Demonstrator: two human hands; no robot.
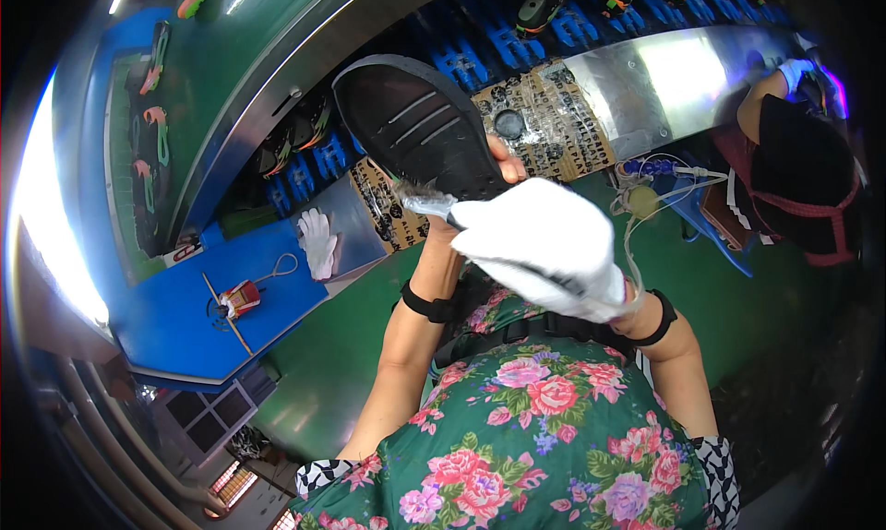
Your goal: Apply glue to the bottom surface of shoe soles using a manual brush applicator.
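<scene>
A black sole (420, 129) is held up above the counter (212, 299) in the closed bare left hand (498, 166), while a brush (426, 201) is gripped against its heel by the white-gloved right hand (544, 244).

A shoe sole (420, 129) is held up at the centre of the frame, its heel end between the two hands: the left hand (503, 166) behind it, the gloved right hand (544, 244) in front and below. A spare glove (318, 242) lies on the tabletop (185, 318) at the left. Lower left of it sits a small tool with a cord (240, 297). A conveyor belt (517, 41) carrying shoes (538, 9) runs across the top. Another person (798, 184) stands at the right edge.
</scene>
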